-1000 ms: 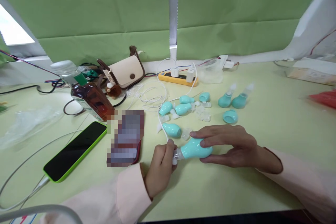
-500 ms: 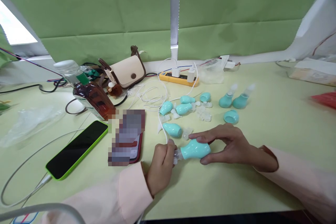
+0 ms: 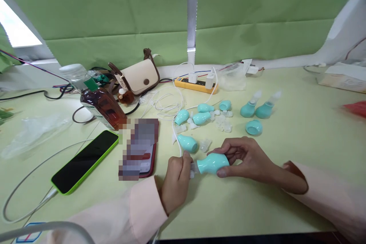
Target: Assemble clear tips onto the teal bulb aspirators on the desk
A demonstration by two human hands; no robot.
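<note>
Between my two hands lies a teal squeeze bulb [image 3: 213,163], on its side with its neck to the left. My left hand [image 3: 176,183] is closed on a clear plastic nozzle piece [image 3: 194,168] at that neck; its far end is hidden by the fingers. My right hand [image 3: 243,160] grips the bulb's wide end between thumb and fingers. Just beyond are another teal bulb [image 3: 187,143] and a loose clear piece [image 3: 205,145]. Farther back lie several more bulbs [image 3: 201,118] and clear parts [image 3: 224,124]. Two bulbs with nozzles fitted [image 3: 264,109] stand upright at the right, behind a teal bulb [image 3: 254,127].
To the left are a green-cased phone [image 3: 85,162], a red-cased phone [image 3: 154,156] and a bottle of dark liquid [image 3: 104,108]. A cream handbag [image 3: 140,78], a yellow power strip [image 3: 183,83] and a white cable [image 3: 162,103] lie at the back. A box [image 3: 341,78] stands far right.
My right hand's fingers have shifted round the bulb's wide end, more behind it. The left hand keeps its hold. The whole view has moved slightly.
</note>
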